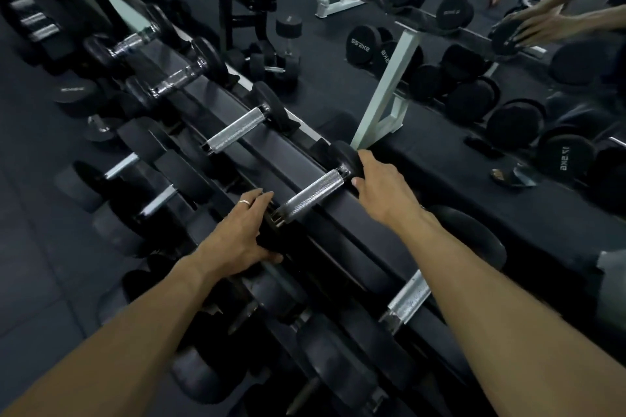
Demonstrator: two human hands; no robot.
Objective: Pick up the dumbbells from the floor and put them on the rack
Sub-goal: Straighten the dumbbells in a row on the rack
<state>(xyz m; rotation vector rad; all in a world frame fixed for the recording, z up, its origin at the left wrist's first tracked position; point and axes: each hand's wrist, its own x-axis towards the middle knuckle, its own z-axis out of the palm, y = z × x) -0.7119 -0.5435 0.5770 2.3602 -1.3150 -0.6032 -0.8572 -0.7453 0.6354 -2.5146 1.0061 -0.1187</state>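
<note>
Dumbbell w/ black round heads & knurled steel handle sits on black rack; left hand fingers grip near head, right hand fingers cup far head — settle it level before letting go.

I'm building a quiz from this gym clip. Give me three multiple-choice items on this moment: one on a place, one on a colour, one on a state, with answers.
1. Where is the black round-headed dumbbell with the knurled silver handle that both hands touch?
A. on the floor
B. on the top tier of the black dumbbell rack
C. on a bench

2. What colour is the ring on the left hand?
A. silver
B. red
C. black

3. How does the right hand meet the dumbbell?
A. curled round the handle
B. hovering clear of it
C. laid over its far head

Answers: 1 B, it lies across the top rails. 2 A, the band glints pale metal. 3 C, its fingers drape over that head.
</note>
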